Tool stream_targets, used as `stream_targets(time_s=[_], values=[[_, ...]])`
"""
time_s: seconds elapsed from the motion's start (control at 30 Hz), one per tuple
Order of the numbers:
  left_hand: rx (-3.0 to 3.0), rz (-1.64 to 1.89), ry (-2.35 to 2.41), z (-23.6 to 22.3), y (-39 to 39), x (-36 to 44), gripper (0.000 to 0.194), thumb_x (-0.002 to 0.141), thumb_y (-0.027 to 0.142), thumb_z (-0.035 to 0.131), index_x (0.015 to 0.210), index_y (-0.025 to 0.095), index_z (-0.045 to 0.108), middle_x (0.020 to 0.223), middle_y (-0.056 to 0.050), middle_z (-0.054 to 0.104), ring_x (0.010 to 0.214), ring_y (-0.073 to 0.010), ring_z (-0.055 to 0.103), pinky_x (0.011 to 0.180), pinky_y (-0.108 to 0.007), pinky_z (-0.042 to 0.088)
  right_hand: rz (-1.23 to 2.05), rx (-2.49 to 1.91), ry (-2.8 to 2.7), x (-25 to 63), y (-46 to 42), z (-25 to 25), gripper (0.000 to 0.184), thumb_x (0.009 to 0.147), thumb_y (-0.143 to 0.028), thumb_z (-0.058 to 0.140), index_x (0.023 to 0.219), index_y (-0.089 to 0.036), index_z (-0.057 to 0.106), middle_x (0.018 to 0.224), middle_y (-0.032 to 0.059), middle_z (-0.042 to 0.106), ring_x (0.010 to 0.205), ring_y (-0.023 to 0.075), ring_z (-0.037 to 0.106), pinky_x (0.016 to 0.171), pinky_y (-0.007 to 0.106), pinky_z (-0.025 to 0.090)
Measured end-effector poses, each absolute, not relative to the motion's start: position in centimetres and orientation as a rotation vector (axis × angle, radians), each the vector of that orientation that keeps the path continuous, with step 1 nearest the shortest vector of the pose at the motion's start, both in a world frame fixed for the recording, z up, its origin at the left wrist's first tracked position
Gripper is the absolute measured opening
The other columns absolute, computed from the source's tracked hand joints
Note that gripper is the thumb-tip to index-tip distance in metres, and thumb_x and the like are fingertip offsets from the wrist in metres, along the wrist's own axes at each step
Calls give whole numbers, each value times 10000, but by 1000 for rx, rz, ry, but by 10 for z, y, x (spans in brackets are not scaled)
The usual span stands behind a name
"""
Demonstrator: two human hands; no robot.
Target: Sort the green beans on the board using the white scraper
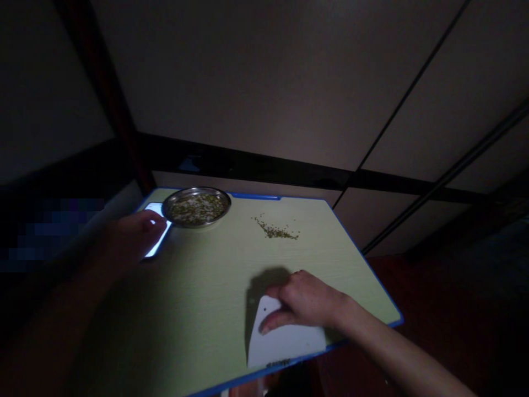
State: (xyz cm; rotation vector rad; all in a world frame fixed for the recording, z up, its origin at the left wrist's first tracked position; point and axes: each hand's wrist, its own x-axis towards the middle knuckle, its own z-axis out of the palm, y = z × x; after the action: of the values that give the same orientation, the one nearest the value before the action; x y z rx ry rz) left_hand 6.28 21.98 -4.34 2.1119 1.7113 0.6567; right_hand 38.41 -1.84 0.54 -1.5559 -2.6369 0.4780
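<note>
My right hand [303, 303] grips a white plastic scraper [285, 344] with a small hole near one corner. The scraper's long edge stands at the near rim of a pale folding tabletop [198, 292]. A few small green grains [279, 363] lie along that edge. At the far left, my left hand [142, 229] has its thumb and finger pinched at the rim of a round metal dish [197, 223]. Green and whitish grains [196, 207] cover the dish's inside. Farther back on the tabletop lies a scattered pile of green grains [279, 232].
A lit phone [154, 249] lies beneath my left hand, partly covered by it and the dish. Blue edging [363, 256] borders the tabletop. Pale cabinet panels [248, 94] rise behind it. The room is dim, with a reddish floor [417, 309] at right.
</note>
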Motion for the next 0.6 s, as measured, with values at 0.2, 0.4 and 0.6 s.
stream_targets(time_s=[0.2, 0.4, 0.6], values=[[2127, 691, 1691, -37, 215, 66, 392, 871, 498, 454, 946, 171, 655, 724, -20, 671, 600, -147, 589, 546, -243, 376, 497, -1447, -2707, 378, -17, -9, 402, 855, -613, 631, 804, -215, 654, 719, -1, 673, 682, 161, 625, 579, 276, 383], [2161, 685, 1666, -39, 215, 62, 384, 886, 486, 436, 942, 170, 646, 714, -12, 644, 596, -136, 568, 541, -238, 364, 493, -1509, -2627, 381, -20, 2, 457, 847, -663, 607, 809, -210, 651, 689, 0, 656, 628, 153, 601, 559, 277, 356], [2190, 703, 1639, -50, 218, 58, 361, 890, 466, 425, 925, 172, 631, 749, -27, 670, 620, -161, 600, 556, -255, 393, 450, -1818, -2143, 421, -24, 35, 442, 897, -627, 546, 843, -190, 588, 672, 10, 623, 593, 137, 554, 518, 259, 331]])
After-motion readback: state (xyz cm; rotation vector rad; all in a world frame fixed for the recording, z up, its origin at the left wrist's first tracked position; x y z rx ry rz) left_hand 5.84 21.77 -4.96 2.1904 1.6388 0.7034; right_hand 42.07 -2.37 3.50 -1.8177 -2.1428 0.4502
